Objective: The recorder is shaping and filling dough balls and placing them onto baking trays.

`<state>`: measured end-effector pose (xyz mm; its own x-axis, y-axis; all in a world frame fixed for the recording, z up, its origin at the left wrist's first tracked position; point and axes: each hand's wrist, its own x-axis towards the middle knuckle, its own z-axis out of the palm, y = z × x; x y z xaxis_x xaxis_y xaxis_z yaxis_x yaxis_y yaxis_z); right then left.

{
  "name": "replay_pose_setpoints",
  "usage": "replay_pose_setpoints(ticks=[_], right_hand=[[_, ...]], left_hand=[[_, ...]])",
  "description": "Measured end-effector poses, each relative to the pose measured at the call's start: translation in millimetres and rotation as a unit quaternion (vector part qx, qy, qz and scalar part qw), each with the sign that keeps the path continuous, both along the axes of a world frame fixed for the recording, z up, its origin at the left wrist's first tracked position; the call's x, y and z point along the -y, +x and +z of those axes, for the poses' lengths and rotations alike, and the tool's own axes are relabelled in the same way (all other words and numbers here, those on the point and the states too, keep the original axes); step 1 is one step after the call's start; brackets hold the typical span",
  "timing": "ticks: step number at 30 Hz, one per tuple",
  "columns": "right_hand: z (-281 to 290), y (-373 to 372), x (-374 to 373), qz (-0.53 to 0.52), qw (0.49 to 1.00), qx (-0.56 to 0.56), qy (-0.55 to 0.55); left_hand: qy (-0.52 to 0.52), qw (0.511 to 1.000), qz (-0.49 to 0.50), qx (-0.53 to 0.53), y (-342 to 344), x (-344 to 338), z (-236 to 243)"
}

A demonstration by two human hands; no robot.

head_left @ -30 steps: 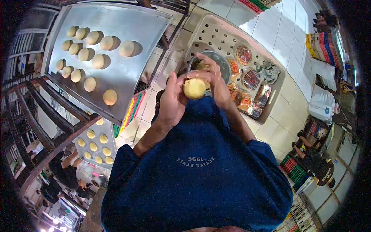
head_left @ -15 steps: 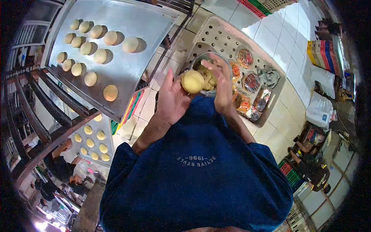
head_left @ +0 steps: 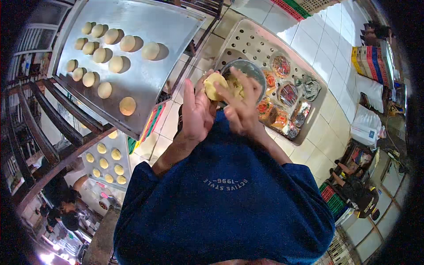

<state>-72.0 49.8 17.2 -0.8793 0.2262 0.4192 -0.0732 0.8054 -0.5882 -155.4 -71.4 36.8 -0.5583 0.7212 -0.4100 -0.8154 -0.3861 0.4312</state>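
Observation:
A pale yellow piece of dough [head_left: 213, 87], looking flattened, sits in the palm and fingers of my left hand [head_left: 196, 115]. My right hand [head_left: 242, 108] reaches across from the other side, fingers stretched out and spread, somewhat blurred, with fingertips at the dough's edge. I cannot tell how firmly they touch it. Behind and partly under that hand is a round clear bowl [head_left: 260, 75] with a lumpy yellow-green mass [head_left: 239, 89] inside. To the left, several round dough balls [head_left: 115, 64] lie in rows on a metal tray [head_left: 145, 24].
The bowl stands on a perforated pale crate [head_left: 247, 33] beside several wrapped, topped pastries [head_left: 288, 95] and a crumpled plastic bag [head_left: 308, 87]. A lower tray of dough pieces [head_left: 103, 163] sits left behind dark rack bars [head_left: 66, 112]. Other people [head_left: 364, 196] are at both sides.
The dough in my left hand has gone from a round ball to a flatter shape and shifted slightly up and left. My right hand has moved left from the bowl onto the dough.

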Motion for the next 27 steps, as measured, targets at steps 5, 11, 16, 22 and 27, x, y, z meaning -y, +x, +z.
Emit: replay_pose_setpoints(ticks=[5, 11, 16, 22, 27], right_hand=[[7, 9, 9, 0.047, 0.998, 0.008, 0.041], [12, -6, 22, 0.045, 0.984, -0.016, -0.169], [-24, -46, 39, 0.125, 0.838, 0.122, -0.518], [-21, -137, 62, 0.162, 0.751, 0.270, -0.580], [-46, -193, 84, 0.200, 0.746, 0.274, -0.573]], left_hand=[[0.009, 0.999, 0.043, -0.013, -8, 3, -13], [-0.022, 0.989, 0.143, 0.019, -15, 12, -19], [0.034, 0.981, 0.163, 0.095, -34, 44, -22], [-0.427, 0.779, 0.182, -0.421, -74, 112, -43], [-0.620, 0.648, 0.110, -0.427, -124, 152, -55]])
